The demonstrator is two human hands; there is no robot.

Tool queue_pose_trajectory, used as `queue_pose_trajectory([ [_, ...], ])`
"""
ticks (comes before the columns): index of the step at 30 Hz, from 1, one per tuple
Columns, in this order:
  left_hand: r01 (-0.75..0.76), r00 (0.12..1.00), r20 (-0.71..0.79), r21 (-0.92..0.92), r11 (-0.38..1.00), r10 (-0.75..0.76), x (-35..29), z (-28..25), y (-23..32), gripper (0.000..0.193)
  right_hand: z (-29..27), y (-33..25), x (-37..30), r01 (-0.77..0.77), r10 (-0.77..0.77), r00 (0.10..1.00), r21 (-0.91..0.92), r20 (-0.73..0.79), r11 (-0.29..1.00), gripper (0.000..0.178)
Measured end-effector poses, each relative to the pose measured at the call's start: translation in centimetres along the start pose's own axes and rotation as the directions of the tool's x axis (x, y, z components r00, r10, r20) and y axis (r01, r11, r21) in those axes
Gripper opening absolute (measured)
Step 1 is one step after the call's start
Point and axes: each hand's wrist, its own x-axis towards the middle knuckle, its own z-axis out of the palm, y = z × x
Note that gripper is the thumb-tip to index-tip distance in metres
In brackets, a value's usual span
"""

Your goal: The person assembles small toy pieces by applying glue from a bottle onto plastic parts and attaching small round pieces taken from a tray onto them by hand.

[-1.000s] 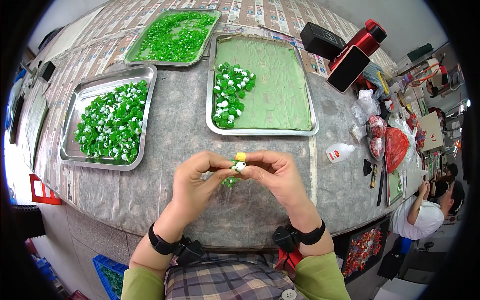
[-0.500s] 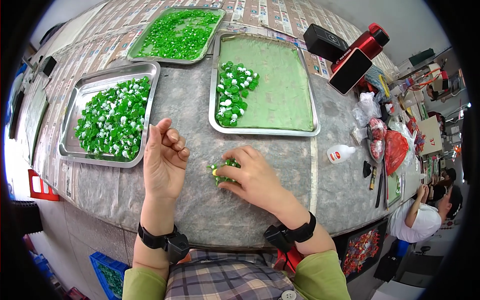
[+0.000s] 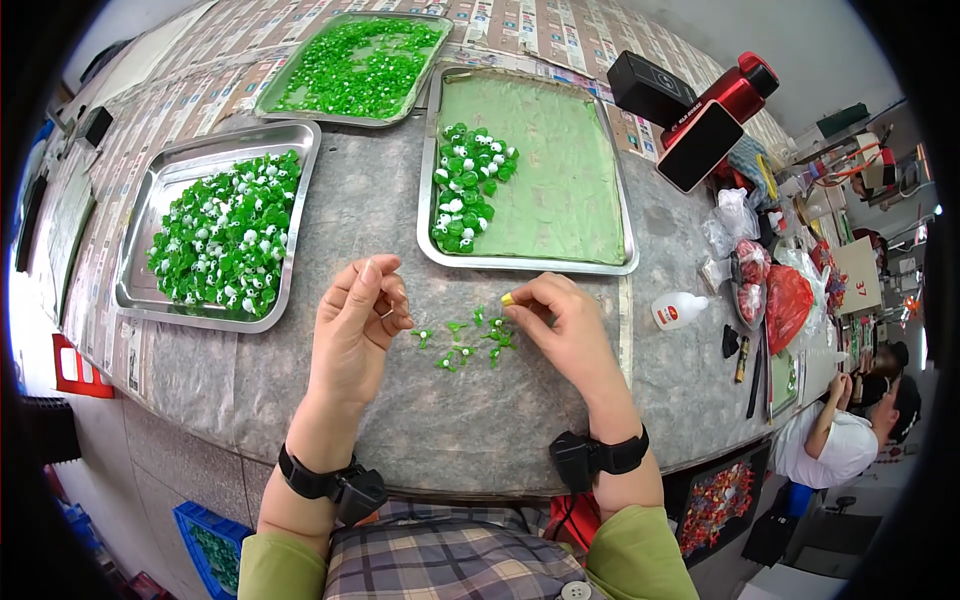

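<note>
Your right hand (image 3: 565, 325) pinches a yellow bit (image 3: 507, 298) over the green bits (image 3: 465, 342); left hand (image 3: 355, 325) is half-curled and empty, with bare table (image 3: 450, 430) toward you.

Small loose pieces (image 3: 465, 345) are lying on the desk (image 3: 400, 430) between the left hand (image 3: 355, 330) and the right hand (image 3: 565, 325). Behind the left hand a tray (image 3: 135, 290) of pieces is sitting at the desk's left. Behind the right hand a second tray (image 3: 625, 255) is lying — its pile of pieces (image 3: 465, 185) is gathering at its left end. A third tray (image 3: 270, 100) is sitting farther back. A small bottle (image 3: 680, 310) is lying right of the right hand.
</note>
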Motion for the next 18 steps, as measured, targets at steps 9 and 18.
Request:
queue_pose_trajectory([
  [9, 0.003, 0.999, 0.046, 0.257, 0.966, -0.016, -0.6, 1.0, -0.8, 0.02, 1.2, -1.6, 0.5, 0.072, -0.078, 0.996, 0.162, 0.035, 0.984, 0.012],
  [18, -0.416, 0.904, 0.391, 0.719, 0.556, 0.171, -1.6, 2.7, -1.6, 0.022, 1.3, -3.4, -1.3, -0.143, 0.064, 0.99, 0.804, 0.129, 0.577, 0.011],
])
